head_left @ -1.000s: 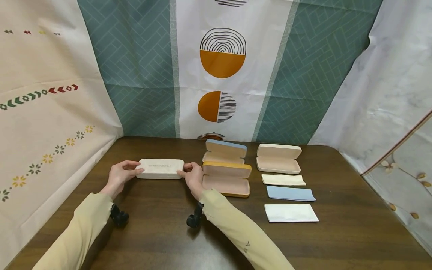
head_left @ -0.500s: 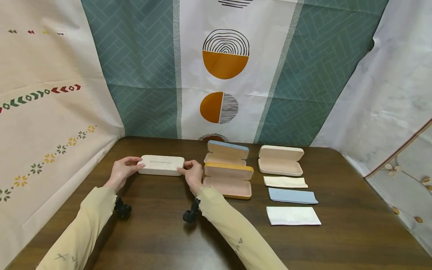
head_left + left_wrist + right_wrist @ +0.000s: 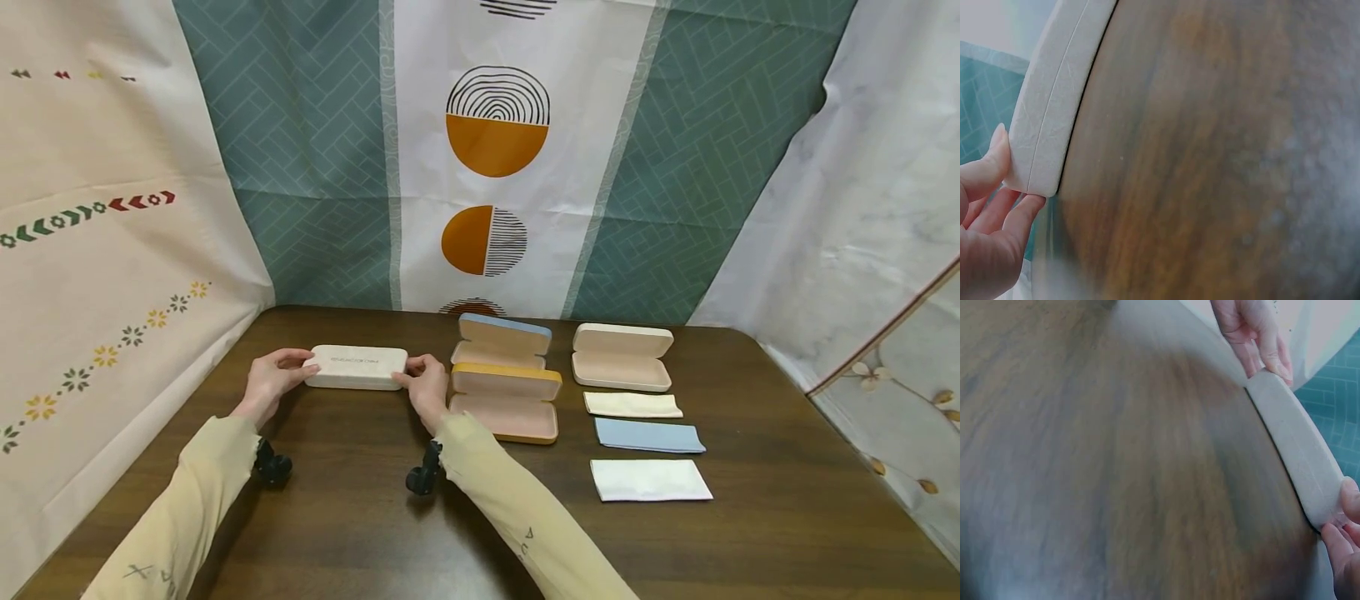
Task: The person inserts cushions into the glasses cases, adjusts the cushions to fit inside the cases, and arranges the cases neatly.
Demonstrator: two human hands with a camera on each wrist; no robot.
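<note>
Moved since one second ago: closed white case (image 3: 356,367), slightly farther back, both hands with it. Left hand (image 3: 270,382), right hand (image 3: 427,389): each pinching one end. Location: surface (image 3: 337,500), left of open yellow case (image 3: 510,412). Risk: right hand, withdrawing rightward, could knock the latter.

Head view bright; pale glare on table (image 3: 360,542), soft shadows beside sleeves (image 3: 517,508); lettering (image 3: 365,361) on eyeglass case (image 3: 356,371) blurred; wrist views hazy.

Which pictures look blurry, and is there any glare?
Head view: mostly sharp, with pale glare low on the brown wooden table; left wrist view: table blurred, hazy at right, closed off-white oblong case sharper; right wrist view: table blurred too.
</note>
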